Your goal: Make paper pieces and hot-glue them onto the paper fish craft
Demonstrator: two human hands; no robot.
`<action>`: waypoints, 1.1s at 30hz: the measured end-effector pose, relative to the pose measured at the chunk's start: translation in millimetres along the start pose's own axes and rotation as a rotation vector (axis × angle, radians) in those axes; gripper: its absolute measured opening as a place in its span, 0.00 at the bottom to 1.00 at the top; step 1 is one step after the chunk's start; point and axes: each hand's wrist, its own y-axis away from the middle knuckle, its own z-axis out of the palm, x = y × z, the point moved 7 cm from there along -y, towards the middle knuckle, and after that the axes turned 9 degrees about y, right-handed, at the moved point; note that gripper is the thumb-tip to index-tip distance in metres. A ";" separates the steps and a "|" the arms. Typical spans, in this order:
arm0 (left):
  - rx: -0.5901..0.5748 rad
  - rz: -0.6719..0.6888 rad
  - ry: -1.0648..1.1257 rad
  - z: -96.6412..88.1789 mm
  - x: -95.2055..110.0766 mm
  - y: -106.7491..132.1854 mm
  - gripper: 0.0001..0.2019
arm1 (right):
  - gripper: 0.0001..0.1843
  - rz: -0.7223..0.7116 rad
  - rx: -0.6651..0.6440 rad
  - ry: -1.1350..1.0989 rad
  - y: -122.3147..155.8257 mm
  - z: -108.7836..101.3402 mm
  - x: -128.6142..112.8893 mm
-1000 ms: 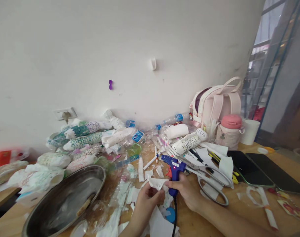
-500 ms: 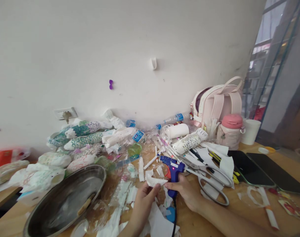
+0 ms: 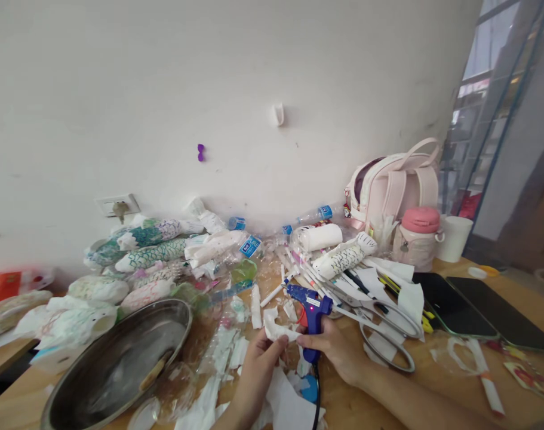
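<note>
A small curved piece of white paper (image 3: 275, 326) is pinched between the thumb and fingers of my left hand (image 3: 259, 365). My right hand (image 3: 338, 349) is wrapped round the handle of a blue glue gun (image 3: 315, 316), whose red light is lit. The gun's nozzle points left, above the paper. Its white glue stick sticks out at the back, and a black cord (image 3: 317, 391) runs down toward me. My right thumb reaches to the paper's right end; whether it presses on it I cannot tell. Paper scraps (image 3: 294, 400) lie below my hands.
Large scissors (image 3: 388, 337) lie right of my right hand, near two dark phones (image 3: 455, 304). At left stands a metal basin (image 3: 114, 364). Several paper-covered fish (image 3: 150, 254) are heaped behind it. A pink backpack (image 3: 395, 191) and a pink-lidded jar (image 3: 418, 239) stand at back right.
The glue gun has shifted slightly left and down in my right hand's grip. My left hand holds the paper in nearly the same place, turned a little.
</note>
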 end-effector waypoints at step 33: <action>-0.045 -0.016 0.017 4.5 -5.8 -2.7 0.21 | 0.17 0.016 0.034 0.007 -1.6 -0.6 -0.8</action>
